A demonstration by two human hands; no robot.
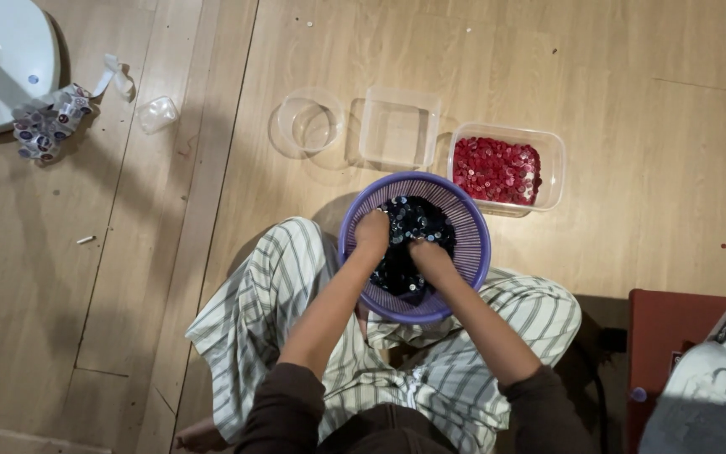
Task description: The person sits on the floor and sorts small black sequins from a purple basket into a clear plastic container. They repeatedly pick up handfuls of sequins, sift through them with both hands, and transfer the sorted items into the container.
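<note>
A purple slatted basket (470, 244) rests on my lap, filled with dark blue and black buttons (418, 220). Both my hands are pushed into that pile. My left hand (372, 233) is buried at the basket's left side, fingers hidden among the buttons. My right hand (428, 254) digs in just right of it, nearer the middle, its fingers also hidden. I sit cross-legged in striped trousers on a wooden floor.
Beyond the basket stand a clear rectangular tub of red buttons (497, 170), an empty clear square tub (399, 128) and an empty clear round cup (311, 123). A white basin (2, 59) and crumpled printed wrapper (48, 124) lie far left. A reddish box (674, 324) sits right.
</note>
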